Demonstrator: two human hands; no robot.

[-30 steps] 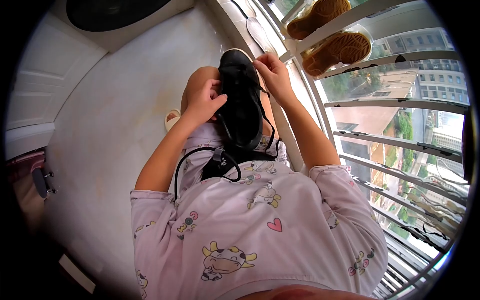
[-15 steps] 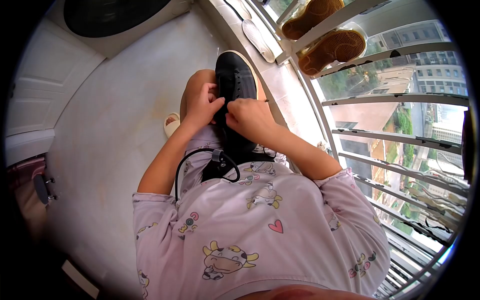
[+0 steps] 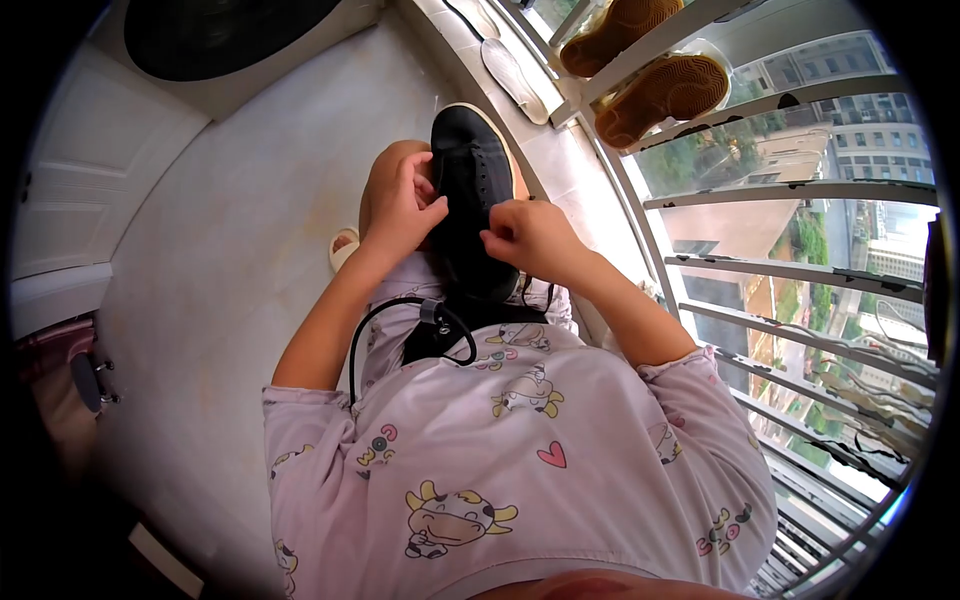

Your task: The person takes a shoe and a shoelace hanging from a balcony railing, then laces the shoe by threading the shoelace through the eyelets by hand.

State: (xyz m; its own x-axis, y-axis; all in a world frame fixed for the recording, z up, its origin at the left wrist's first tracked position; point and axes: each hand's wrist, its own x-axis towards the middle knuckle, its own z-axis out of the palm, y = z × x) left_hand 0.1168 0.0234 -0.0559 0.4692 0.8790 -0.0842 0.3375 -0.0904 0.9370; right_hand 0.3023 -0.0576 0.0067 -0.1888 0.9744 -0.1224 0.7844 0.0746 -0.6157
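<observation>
black shoe (image 3: 458, 185) on the lap (image 3: 400, 268)

left hand (image 3: 405, 208) at its left edge, right hand (image 3: 535, 238) curled over its right; whether either pinches it, i cannot tell. floor (image 3: 235, 250) spreads left; a pale ledge (image 3: 556, 160) runs close right.

A pale grey, smooth floor (image 3: 230, 230) extended along the left side. A white, panelled door (image 3: 95, 150) bordered it, and a large, round, black panel (image 3: 225, 30) was located at the upper edge. On the right, a pale, tiled ledge (image 3: 563, 165) supported two thin, off-white, foot-shaped insoles (image 3: 514, 82) — one partly cropped by the frame. White-painted, chipped bars (image 3: 760, 192) formed the adjacent window guard. Two shoes with brown, patterned soles (image 3: 664, 98) were positioned among the upper bars — soles facing inward. Green trees (image 3: 814, 235) and pale, multi-storey buildings (image 3: 895, 265) were visible beyond.
</observation>
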